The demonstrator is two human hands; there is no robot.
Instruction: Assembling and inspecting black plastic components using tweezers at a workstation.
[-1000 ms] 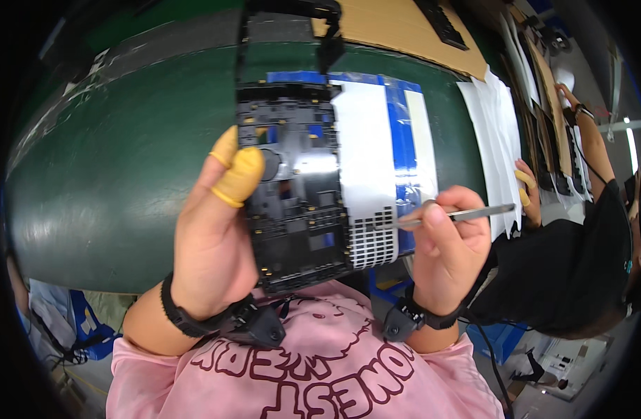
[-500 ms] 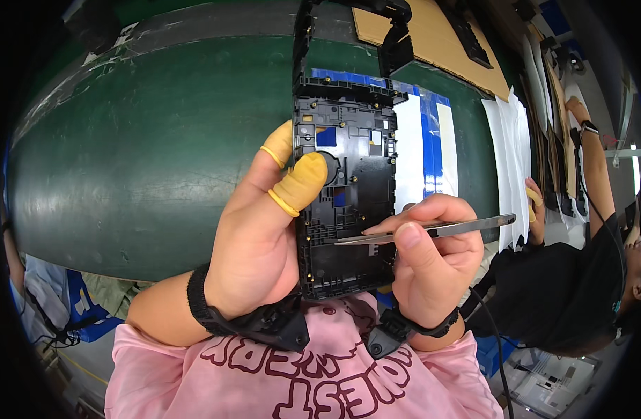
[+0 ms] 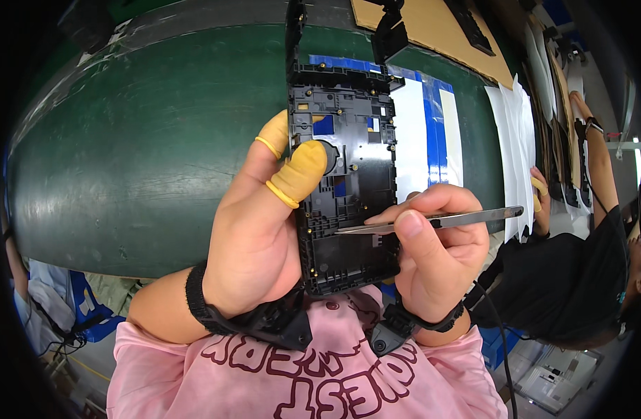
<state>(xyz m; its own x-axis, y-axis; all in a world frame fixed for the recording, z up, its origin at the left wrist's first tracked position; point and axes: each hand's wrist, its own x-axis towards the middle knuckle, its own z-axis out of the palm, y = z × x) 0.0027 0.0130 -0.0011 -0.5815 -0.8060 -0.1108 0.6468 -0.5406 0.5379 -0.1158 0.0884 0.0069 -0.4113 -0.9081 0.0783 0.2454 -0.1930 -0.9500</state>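
My left hand, with yellow finger cots on the thumb and a finger, grips the left edge of a black plastic housing. The thumb lies on its inner face beside a round recess; the other fingers are hidden behind. Ribs, small brass-coloured inserts and several cut-outs cover the housing, and an open frame extends from its far end. In my right hand, metal tweezers are pinched between thumb and fingers. Their tips point left over the lower part of the housing; whether they touch it or hold anything is too small to tell.
Beneath lies a green work surface. White sheets with blue tape lie behind the housing, and cardboard with black parts lies farther back. White sheets stand at the right, near a co-worker in black. A cable hangs beside my right arm.
The housing has shifted slightly away from me and tilted a little. My right hand and the tweezers have moved slightly up and right, with the tips still over the lower part.
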